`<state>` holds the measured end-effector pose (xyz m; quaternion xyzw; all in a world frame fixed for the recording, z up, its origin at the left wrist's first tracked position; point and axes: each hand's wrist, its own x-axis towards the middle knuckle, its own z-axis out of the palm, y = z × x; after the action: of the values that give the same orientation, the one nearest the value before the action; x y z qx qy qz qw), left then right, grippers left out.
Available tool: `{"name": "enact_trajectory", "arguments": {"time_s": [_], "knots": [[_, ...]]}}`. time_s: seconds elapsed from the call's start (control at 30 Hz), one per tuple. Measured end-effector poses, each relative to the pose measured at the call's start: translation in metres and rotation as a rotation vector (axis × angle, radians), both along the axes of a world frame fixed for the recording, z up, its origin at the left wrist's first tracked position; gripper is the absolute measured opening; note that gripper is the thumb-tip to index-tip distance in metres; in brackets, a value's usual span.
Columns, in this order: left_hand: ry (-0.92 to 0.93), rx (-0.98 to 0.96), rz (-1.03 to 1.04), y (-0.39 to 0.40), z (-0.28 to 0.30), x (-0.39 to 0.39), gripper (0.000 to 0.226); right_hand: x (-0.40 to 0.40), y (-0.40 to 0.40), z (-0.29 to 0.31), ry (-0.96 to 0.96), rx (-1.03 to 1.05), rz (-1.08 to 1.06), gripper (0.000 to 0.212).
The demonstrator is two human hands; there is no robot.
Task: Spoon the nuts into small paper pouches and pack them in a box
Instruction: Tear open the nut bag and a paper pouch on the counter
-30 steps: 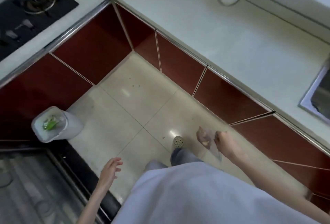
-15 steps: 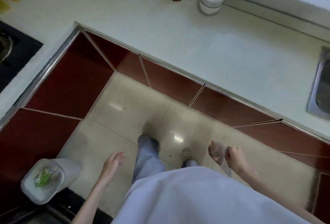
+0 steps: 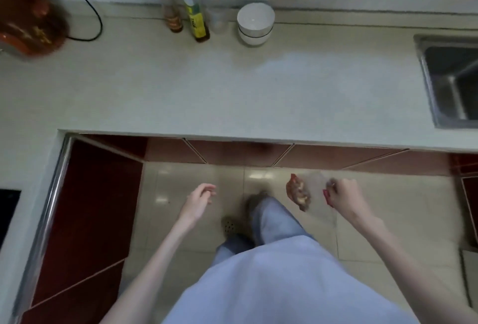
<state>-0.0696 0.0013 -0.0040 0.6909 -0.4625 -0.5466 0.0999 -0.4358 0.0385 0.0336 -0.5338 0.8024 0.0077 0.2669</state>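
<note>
Nuts in a clear bag point(image 3: 300, 193) hang pinched in the right hand point(image 3: 341, 194); left hand point(image 3: 198, 201) loose (counter point(image 3: 232, 91) now nearer, bin gone).

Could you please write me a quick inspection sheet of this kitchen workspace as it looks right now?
Surface: pale countertop, middle bare.
Job's things: clear bag of nuts held above the floor; pouches, spoon, box: nothing seen.
Clutter: stacked white bowls, sauce bottles.
Hands: right hand pinches the bag; left hand relaxed, holds nothing.
Cables: black cord by the red appliance.
Surroundings: sink, red cabinets.
</note>
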Motion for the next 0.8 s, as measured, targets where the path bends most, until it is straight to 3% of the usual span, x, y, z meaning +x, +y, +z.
{"name": "enact_trajectory", "arguments": {"time_s": [0.13, 0.4, 0.57, 0.8], "knots": [[0.038, -0.038, -0.112, -0.061, 0.023, -0.023, 0.025, 0.028, -0.053, 0.033, -0.107, -0.199, -0.077, 0.027], [0.116, -0.136, -0.187, -0.165, 0.078, -0.074, 0.024, 0.069, -0.184, 0.083, -0.407, -0.337, -0.163, 0.029], [0.194, -0.210, -0.173, -0.221, 0.109, -0.106, 0.028, 0.084, -0.259, 0.093, -0.569, -0.299, -0.182, 0.030], [0.095, -0.307, -0.199, -0.276, 0.122, -0.131, 0.034, 0.097, -0.331, 0.100, -0.614, -0.211, -0.188, 0.035]]}}
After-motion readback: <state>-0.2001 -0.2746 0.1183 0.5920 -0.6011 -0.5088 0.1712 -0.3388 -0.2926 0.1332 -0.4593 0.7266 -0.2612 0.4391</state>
